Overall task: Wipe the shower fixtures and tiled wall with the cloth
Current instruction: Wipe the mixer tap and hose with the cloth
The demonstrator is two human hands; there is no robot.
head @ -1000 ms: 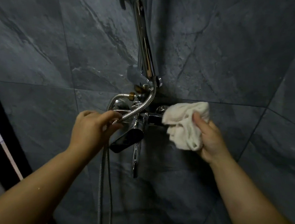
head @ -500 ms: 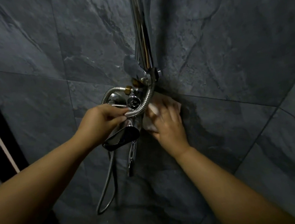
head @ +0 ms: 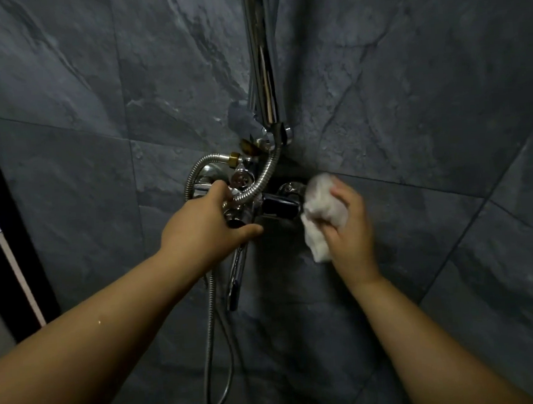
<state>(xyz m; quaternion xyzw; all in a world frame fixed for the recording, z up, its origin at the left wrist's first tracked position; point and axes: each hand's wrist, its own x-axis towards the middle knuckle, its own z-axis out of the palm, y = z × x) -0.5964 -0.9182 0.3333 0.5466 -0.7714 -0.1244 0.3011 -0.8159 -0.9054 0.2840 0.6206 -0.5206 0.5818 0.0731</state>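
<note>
"Where is the cloth?"

"It is in my right hand (head: 350, 227). My fingers are curled round the cloth (head: 323, 211). It is white and all bunched up. It sits against the right end of the tap (head: 280, 205), just where the tap meets the wall (head: 410, 95)."

"What does your other hand do?"

"My left hand (head: 203, 229) holds the middle of the tap. One finger goes over the top and my thumb goes under it."

"What else is by the tap?"

"A shiny hose (head: 259, 183) bends over the tap, just above the fingers of my left hand. I cannot tell if it touches them. More hose hangs down below in a long loop. A shiny pipe (head: 263, 58) goes straight up from the tap. A long handle (head: 235, 284) points down under my left hand."

"And the wall?"

"It is dark grey tiles with thin lines between them. My right hand is close to one of those lines."
</note>
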